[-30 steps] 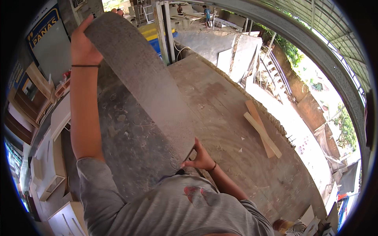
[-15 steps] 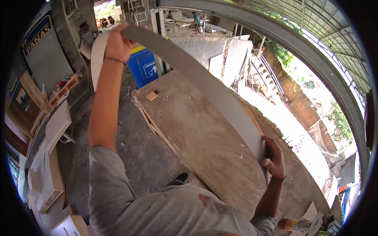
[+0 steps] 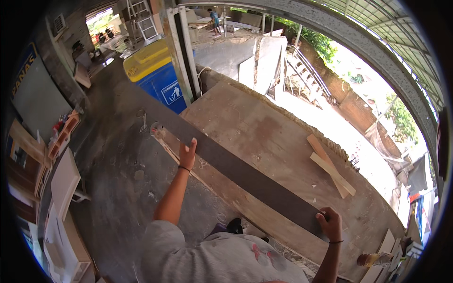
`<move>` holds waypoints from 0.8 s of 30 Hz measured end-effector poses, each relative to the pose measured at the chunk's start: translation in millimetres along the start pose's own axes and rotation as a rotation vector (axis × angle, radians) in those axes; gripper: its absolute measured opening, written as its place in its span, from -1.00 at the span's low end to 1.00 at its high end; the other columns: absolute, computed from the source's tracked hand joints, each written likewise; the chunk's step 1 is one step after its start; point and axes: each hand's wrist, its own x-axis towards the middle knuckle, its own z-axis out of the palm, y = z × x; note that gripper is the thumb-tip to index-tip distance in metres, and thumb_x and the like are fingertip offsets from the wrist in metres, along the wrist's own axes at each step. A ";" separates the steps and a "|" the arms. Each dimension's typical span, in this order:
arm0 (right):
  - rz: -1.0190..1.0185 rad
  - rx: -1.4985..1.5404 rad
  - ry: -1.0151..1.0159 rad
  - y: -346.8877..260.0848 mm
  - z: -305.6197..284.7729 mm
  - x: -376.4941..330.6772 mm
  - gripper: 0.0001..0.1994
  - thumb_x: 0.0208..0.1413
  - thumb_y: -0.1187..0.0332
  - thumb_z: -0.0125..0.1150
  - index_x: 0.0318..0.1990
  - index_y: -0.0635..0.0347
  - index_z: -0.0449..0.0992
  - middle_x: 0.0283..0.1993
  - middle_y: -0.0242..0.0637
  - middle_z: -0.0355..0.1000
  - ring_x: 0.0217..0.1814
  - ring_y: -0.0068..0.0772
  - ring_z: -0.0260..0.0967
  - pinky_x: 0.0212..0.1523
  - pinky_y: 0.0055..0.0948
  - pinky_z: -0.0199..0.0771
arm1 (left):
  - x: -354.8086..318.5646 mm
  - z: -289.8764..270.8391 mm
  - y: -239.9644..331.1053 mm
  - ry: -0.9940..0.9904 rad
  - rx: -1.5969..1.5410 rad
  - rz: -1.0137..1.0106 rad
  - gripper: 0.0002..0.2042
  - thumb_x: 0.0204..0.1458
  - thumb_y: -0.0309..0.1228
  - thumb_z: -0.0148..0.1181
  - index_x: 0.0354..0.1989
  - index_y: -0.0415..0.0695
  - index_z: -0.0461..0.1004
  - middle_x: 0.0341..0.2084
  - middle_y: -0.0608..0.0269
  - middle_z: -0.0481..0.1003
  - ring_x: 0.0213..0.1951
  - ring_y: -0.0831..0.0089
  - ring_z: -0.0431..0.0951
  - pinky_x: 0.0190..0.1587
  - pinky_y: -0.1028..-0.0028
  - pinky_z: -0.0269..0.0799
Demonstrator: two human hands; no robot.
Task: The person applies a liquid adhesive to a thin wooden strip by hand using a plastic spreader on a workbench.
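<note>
Here, right fingers (image 3: 325, 215) around the board (image 3: 250, 180)

A dull, matt finish is shown by the dark strip (image 3: 245, 177), a scuffed, wood-like face by the surface (image 3: 278, 160), bare wood by slats (image 3: 330, 171) near its far edge.

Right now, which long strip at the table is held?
The dark strip, the widest: left hand and right hand hold it; the pale strip and orange-brown strip lie crossed on the table.
</note>
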 end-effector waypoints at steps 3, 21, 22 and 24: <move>-0.041 -0.036 0.073 -55.1 8.7 2.6 -0.68 -0.06 0.22 0.46 -0.24 0.25 0.60 -0.61 -0.23 0.38 -0.59 -0.47 0.28 -0.49 -0.44 0.31 | 16.5 -19.3 -71.8 0.095 -0.118 -0.170 -0.37 0.26 0.07 -0.03 0.23 -0.28 0.28 0.18 0.07 0.33 0.20 0.22 0.34 0.24 0.30 0.19; 0.054 0.004 0.056 -166.0 12.3 -7.6 -0.64 -0.13 0.21 0.52 -0.20 0.18 0.60 -0.53 -0.23 0.45 -0.50 -0.34 0.46 -0.41 -0.44 0.43 | 102.2 42.3 -137.6 0.055 1.007 -0.666 -0.28 0.21 -0.02 0.01 0.41 -0.24 0.06 0.36 -0.14 0.13 0.39 0.08 0.13 0.39 0.20 0.04; 0.056 0.009 0.059 -165.1 13.1 -8.6 -0.64 -0.13 0.22 0.52 -0.20 0.18 0.60 -0.52 -0.23 0.45 -0.50 -0.34 0.46 -0.41 -0.44 0.43 | 110.1 51.0 -133.9 0.042 0.908 -0.633 -0.29 0.21 -0.03 0.01 0.41 -0.25 0.05 0.37 -0.13 0.12 0.40 0.09 0.11 0.40 0.21 0.02; 0.052 0.032 0.052 -163.3 15.3 -11.2 -0.65 -0.13 0.23 0.52 -0.20 0.17 0.59 -0.52 -0.23 0.45 -0.50 -0.35 0.46 -0.42 -0.45 0.42 | 124.4 54.0 -156.4 -0.087 0.516 -0.445 -0.31 0.25 0.00 -0.04 0.40 -0.24 0.08 0.39 -0.14 0.08 0.41 0.05 0.09 0.39 0.19 0.06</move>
